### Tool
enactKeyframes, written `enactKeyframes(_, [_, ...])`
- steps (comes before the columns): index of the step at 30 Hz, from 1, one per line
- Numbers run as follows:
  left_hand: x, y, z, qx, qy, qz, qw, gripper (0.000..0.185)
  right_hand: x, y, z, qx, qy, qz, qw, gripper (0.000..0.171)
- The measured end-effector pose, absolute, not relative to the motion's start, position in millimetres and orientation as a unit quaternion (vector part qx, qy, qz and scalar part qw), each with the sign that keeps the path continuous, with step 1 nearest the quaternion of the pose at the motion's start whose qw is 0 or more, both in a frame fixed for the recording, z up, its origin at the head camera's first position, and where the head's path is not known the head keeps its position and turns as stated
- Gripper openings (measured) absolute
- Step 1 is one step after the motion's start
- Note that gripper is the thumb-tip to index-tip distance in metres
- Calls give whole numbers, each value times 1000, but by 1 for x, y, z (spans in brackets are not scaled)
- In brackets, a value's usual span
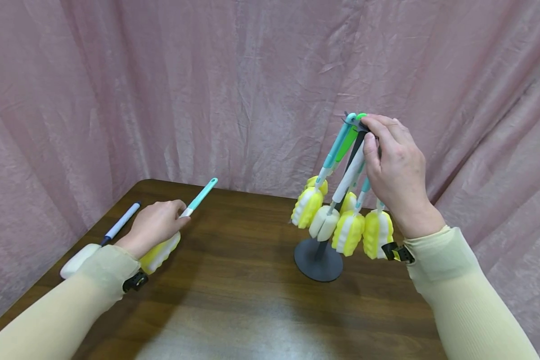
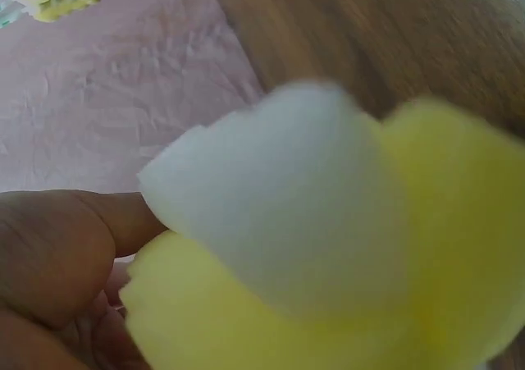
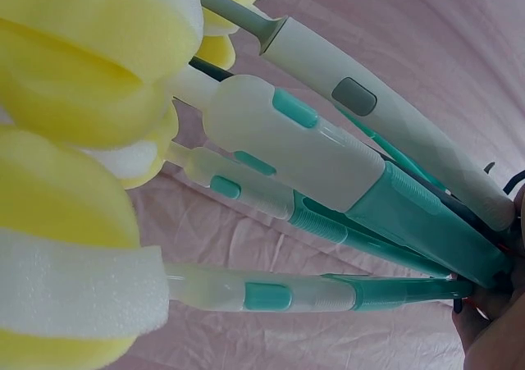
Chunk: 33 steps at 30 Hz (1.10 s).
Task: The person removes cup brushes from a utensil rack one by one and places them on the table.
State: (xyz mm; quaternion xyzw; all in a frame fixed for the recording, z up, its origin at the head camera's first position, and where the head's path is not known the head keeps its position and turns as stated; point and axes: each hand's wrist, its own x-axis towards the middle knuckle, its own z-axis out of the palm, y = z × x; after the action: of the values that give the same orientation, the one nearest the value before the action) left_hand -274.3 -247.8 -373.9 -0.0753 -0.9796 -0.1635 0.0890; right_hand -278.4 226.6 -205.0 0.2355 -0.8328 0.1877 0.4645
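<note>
In the head view my left hand [image 1: 155, 222] grips a sponge bottle brush [image 1: 202, 194] by its white and teal handle, low over the table's left side. Its yellow-and-white sponge head [image 2: 287, 198] fills much of the left wrist view. On the right, my right hand [image 1: 398, 160] holds the top of a dark brush stand [image 1: 318, 260], its fingers curved over the hooks and handle ends. Several sponge brushes hang there heads down, including a teal-handled brush [image 1: 337, 142], a bright green handle [image 1: 347, 142] and a white-handled brush [image 1: 348, 177]. The right fingertips are mostly hidden.
Another brush [image 1: 122, 222], with a pale handle and white sponge head, lies near the left edge of the brown wooden table [image 1: 234, 290]. Pink curtains [image 1: 261, 90] hang close behind the table.
</note>
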Motion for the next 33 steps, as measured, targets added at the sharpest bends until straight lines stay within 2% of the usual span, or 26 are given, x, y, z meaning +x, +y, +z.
enactKeyframes(20, [-274, -289, -390, -39, -988, -125, 80, 21, -279, 226, -205, 236, -832, 188, 466, 42])
enactKeyframes(33, [-272, -311, -398, -17, -991, -120, 49, 24, -279, 225, -206, 236, -831, 192, 466, 42])
